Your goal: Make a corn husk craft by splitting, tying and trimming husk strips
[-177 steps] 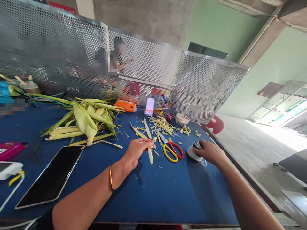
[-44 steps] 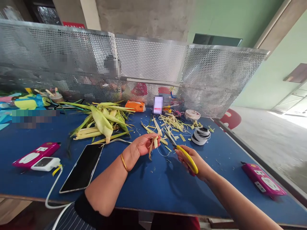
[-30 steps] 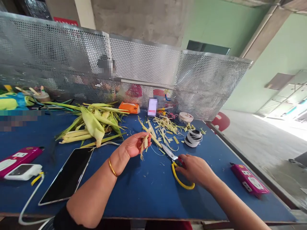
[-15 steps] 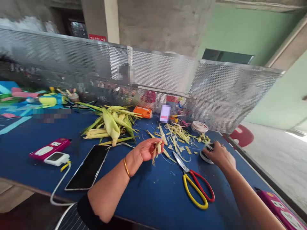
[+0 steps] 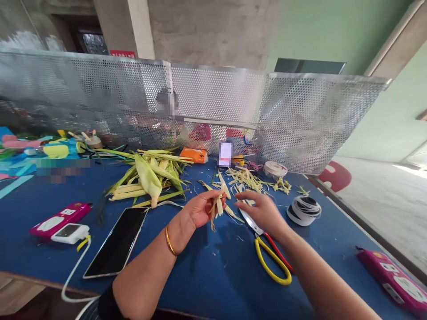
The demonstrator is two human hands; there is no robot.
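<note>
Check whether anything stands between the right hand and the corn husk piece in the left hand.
Nothing visible blocks the gap between the right hand and the corn husk piece pinched in the left hand. The scissors and loose husk strips lie on the table below.

This looks like a craft workshop set up in a large, bare hall. A rough concrete wall (image 5: 213, 31) rises behind, next to a green-painted wall (image 5: 313, 38), and a plain grey floor (image 5: 376, 186) stretches off to the right. A perforated metal partition (image 5: 213, 91) runs along the back of the blue desk (image 5: 213, 284), with a person (image 5: 167, 102) partly visible through it. Corn husks (image 5: 148, 178), husk trimmings (image 5: 247, 178), scissors (image 5: 257, 230) and a spool of cord (image 5: 304, 211) across the desk point to handwork.
</note>
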